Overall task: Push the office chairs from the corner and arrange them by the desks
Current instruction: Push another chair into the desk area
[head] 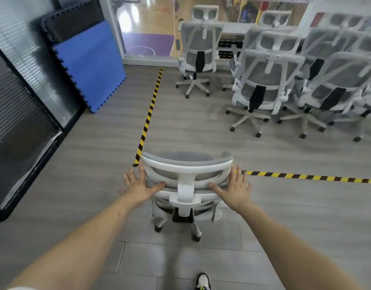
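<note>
While much of the nearest office chair point(186, 181) sits below our view, we see only its white headrest frame, a strip of grey mesh and a few casters, with the seat hidden beneath the back. Our left hand point(138, 186) lies flat against the left edge of the headrest, fingers point(129, 176) straight and spread, thumb laid along the lower bar; our right hand point(235, 188) mirrors it on the right edge, fingers point(242, 176) likewise straight, gripping nothing, just pressed to the frame. This chair stands on the grey floor point(96, 155) at the corner where two strips of yellow-and-black tape point(150, 114) meet. Beyond the tape, one chair point(199, 53) stands alone, and a crowded cluster of chairs point(285, 76) packs the far right; we count at least five there, but they overlap, blur, and run off the frame edge, so the total is unclear. One blue foam mat point(90, 65) leans on the left wall with a dark mat point(71, 21) behind it. One shoe point(203, 281) shows at the bottom edge, cut off.
</note>
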Motion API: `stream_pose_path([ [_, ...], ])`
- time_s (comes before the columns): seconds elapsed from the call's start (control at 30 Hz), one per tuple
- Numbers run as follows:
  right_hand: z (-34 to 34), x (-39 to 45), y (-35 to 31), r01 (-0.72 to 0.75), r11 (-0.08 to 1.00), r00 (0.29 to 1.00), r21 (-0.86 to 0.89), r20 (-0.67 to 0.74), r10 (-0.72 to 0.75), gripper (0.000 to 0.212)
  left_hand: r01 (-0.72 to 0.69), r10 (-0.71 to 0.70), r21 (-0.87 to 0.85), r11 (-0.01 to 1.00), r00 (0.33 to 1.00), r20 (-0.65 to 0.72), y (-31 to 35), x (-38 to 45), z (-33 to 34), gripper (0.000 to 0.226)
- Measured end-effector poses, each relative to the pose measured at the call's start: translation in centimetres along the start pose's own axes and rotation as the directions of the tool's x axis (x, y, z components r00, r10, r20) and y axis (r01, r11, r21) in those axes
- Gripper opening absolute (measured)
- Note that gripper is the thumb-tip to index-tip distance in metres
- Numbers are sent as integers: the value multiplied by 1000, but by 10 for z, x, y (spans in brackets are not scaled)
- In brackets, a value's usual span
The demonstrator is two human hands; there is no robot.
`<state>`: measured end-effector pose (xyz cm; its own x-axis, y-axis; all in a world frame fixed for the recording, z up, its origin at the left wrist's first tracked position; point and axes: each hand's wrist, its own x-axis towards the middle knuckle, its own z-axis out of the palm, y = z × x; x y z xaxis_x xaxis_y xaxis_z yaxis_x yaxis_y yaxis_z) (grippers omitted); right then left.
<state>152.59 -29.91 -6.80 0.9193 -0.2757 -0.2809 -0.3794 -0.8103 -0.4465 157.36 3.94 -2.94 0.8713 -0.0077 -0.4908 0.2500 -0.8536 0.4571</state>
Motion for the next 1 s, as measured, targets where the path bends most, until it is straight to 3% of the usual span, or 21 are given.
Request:
stream_pose_path([
  [0.23,-46,138,-1,22,999,1000,-31,8,-22,138,19,-19,-49,999,1000,1,75,113,-19,158],
  [0.4,-76,247,-9,34,998,999,-51,-1,-34,132,-8,7,-69,998,1000,-9,132,200,-40,138],
  [0.63,-109,403,-42,8,998,1000,-59,-15,-9,130,-47,45,-35,998,998,-43,196,356,-90,127],
  [1.0,-153,615,-102,-34,998,999,-55,-2,34,131,-66,65,22,998,997,30,287,562,-179,128],
])
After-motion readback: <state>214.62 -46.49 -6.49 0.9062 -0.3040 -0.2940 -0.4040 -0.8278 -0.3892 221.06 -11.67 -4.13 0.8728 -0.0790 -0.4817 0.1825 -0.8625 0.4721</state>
